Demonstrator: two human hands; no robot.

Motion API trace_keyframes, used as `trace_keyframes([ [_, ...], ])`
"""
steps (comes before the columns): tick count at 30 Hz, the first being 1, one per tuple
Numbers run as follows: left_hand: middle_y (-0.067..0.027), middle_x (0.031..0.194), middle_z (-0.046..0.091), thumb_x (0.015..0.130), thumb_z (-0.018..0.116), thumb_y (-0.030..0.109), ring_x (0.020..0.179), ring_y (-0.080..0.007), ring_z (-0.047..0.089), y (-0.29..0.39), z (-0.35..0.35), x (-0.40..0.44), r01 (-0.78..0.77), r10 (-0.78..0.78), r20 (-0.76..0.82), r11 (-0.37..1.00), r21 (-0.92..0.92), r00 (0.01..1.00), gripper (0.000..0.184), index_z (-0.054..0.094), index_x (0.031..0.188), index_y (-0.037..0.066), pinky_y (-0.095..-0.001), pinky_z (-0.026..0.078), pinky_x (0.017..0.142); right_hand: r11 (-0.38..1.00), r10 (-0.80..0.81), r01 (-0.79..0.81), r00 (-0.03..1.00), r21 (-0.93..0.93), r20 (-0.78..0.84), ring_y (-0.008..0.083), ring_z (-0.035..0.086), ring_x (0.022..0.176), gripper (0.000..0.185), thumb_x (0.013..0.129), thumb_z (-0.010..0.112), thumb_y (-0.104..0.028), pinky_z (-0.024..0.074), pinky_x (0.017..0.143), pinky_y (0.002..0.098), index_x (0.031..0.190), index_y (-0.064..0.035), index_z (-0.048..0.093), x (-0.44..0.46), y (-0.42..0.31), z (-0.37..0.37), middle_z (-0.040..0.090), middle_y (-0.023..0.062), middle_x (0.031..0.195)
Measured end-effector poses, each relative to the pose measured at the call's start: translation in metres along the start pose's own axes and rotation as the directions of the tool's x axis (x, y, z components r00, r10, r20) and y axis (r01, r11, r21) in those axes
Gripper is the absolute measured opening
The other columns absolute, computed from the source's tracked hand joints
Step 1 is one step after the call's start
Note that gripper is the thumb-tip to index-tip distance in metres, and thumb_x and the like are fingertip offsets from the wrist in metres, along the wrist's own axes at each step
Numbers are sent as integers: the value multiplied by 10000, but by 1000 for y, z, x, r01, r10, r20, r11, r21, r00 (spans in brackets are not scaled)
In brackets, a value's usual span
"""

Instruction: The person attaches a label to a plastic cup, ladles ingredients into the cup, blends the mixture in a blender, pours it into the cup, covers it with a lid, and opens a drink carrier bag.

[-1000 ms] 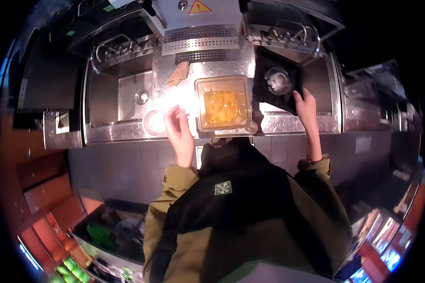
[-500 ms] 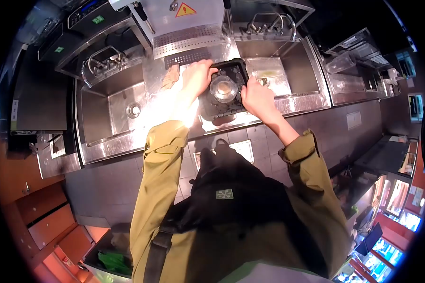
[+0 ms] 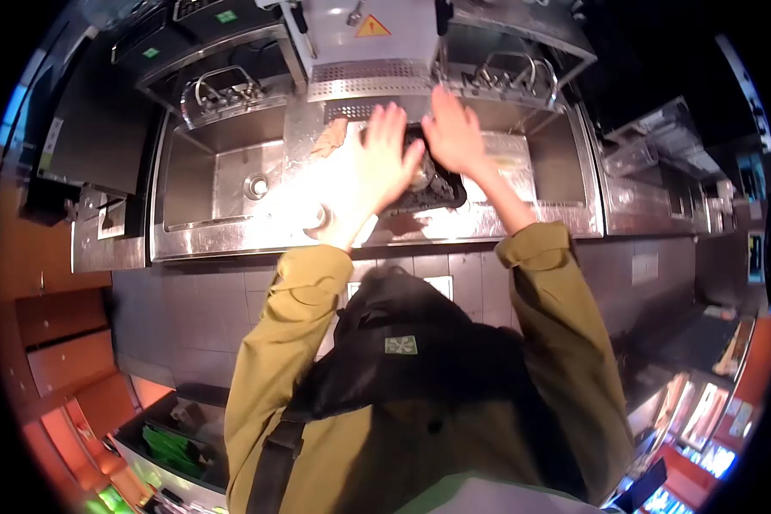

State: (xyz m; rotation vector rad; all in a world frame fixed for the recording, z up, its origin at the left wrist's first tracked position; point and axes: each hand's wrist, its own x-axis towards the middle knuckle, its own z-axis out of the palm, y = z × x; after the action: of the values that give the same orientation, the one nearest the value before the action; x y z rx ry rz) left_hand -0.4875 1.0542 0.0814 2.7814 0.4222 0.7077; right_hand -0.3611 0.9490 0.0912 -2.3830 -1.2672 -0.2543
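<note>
A black lid point(image 3: 428, 195) with a clear round centre lies on the counter between the two sinks. Where the container with yellow contents stood earlier, the lid now covers the view of it. My left hand point(image 3: 384, 161) is spread over the lid's left side. Over its right upper side is my right hand point(image 3: 456, 133), fingers extended and partly apart. Both hands hide much of the lid, and whether the palms touch it is unclear. A crumpled brown cloth or glove point(image 3: 331, 137) lies to the left.
A left sink point(image 3: 231, 184) and a right sink point(image 3: 561, 171) flank the counter. Behind stands a white machine point(image 3: 385, 43) above a perforated drip tray point(image 3: 360, 84). A small round cup point(image 3: 317, 221) sits near the front edge, in glare.
The black lid moved from over the right sink to the middle counter, above the container. Both hands gripped its edges half a second ago; now they are spread open over it.
</note>
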Motion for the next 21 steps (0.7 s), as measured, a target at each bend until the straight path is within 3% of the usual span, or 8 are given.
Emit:
trace_keyframes([
  [4,-142,1408,324,862,463,378,1335,-266,248,10,12,-15,62,-62,-21,998,-29,998,590,374,1320,17,-511,119,1075,971,-29,-14,984,237,178,338,219,1328,595,894,424,-278,186,1087,389,1371,24,235,12,20,31,222,214,1433],
  [6,-156,1398,333,857,469,357,1334,-272,244,10,6,-9,82,-87,-39,988,-128,995,576,380,1307,9,-496,128,1078,692,50,-169,981,702,187,268,134,1368,610,944,343,-321,107,1103,330,1408,13,129,-13,42,18,165,177,1468],
  [7,-164,1389,343,853,474,348,1332,-276,245,9,10,-10,86,-97,-62,984,-158,993,569,385,1298,4,-489,134,1079,177,12,-244,969,954,246,266,132,1367,605,952,327,-315,126,1101,350,1418,-13,88,-39,37,-10,121,156,1480],
  [10,-167,1327,400,819,544,272,1309,-308,277,-2,16,-6,43,-93,-135,943,-331,986,484,438,1210,6,-496,143,1079,582,30,-185,978,792,207,308,190,1349,891,813,548,-483,150,1098,390,1425,-43,73,-151,77,19,160,177,1464],
  [11,-166,1310,415,812,554,256,1302,-313,285,-6,17,-5,37,-92,-119,917,-398,989,459,450,1185,9,-501,144,1077,693,103,-396,882,603,461,298,244,1323,910,754,672,-217,210,1080,374,1420,-24,82,-173,63,12,169,176,1453],
  [14,-158,1166,531,798,560,220,1186,-307,444,-14,7,6,-69,6,-144,893,-444,990,355,526,1092,25,-461,288,1024,514,405,-490,862,704,305,224,507,1048,721,677,684,16,411,891,321,1294,36,312,-183,45,63,499,169,1186],
  [17,-143,971,615,788,567,201,941,-287,597,-56,-85,45,223,41,348,696,-683,937,246,599,973,43,-393,458,836,257,674,-600,673,757,304,156,590,815,346,667,690,39,471,714,249,975,36,533,-148,28,50,634,105,884],
  [21,-92,935,607,721,578,94,860,-278,595,-199,-178,102,-396,333,-286,896,-200,898,215,573,935,72,-377,492,725,578,663,-545,748,607,40,60,375,571,299,642,781,-54,328,518,214,714,-71,492,-107,5,-1,428,-68,610],
])
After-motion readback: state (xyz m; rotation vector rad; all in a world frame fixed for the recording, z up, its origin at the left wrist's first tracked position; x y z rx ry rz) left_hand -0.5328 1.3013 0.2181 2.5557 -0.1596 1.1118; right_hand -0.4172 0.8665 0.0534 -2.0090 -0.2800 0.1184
